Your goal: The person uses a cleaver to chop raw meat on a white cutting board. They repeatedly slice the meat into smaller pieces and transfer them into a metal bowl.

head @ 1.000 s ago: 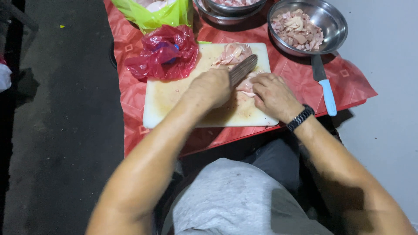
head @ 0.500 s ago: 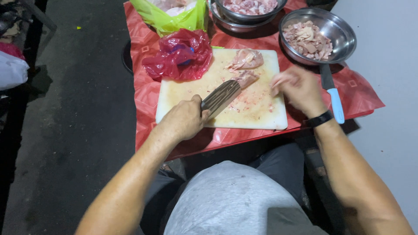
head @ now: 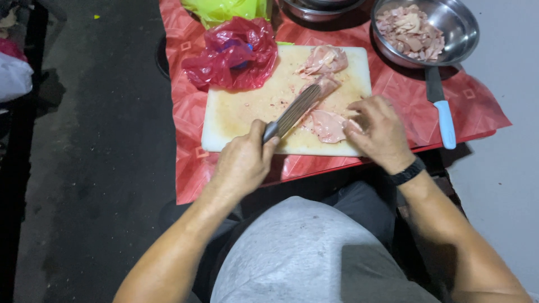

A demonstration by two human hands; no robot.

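Cutting board [head: 247, 109], cleaver [head: 295, 109] in left hand [head: 242, 163] grip (meat [head: 328, 124] beside)

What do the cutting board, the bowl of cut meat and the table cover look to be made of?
Cutting board: likely plastic, pale cream, matte, stained where meat was cut.
Bowl: metal, probably stainless steel; bright reflective rim and wall.
Table cover: thin red sheet, plastic by its gloss, with a printed pattern; it could be coated paper.

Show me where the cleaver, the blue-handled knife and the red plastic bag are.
cleaver [head: 297, 108], head view, middle of the blade.
blue-handled knife [head: 446, 123], head view, on the blue handle.
red plastic bag [head: 233, 53], head view, centre of the crumpled bag.
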